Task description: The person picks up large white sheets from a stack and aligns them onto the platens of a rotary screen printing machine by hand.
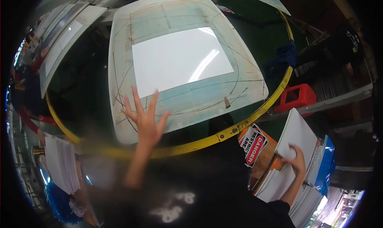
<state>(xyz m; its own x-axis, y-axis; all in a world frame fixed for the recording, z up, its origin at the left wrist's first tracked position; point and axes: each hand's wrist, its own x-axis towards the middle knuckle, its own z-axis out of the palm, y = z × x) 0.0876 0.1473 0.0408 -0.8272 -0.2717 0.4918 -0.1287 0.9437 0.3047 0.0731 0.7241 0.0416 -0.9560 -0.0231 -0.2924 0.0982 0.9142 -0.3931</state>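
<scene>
A glossy white sheet (179, 60) lies flat on a pale, rounded platen (207, 96) marked with pencil and ink lines. My left hand (146, 118) is over the platen's near left edge with its fingers spread, just below the sheet's lower left corner, holding nothing. At the lower right, my right hand (296, 161) is at the near edge of a stack of white sheets (299, 134), fingers curled at its edge. Whether the fingers pinch a sheet is too small to tell.
A yellow curved rail (255, 116) runs between me and the platen. A red plastic object (297, 97), a danger sign (255, 146) and blue plastic (325, 164) are at the right. Another paper stack (60, 162) stands at the lower left. More platens flank the central one.
</scene>
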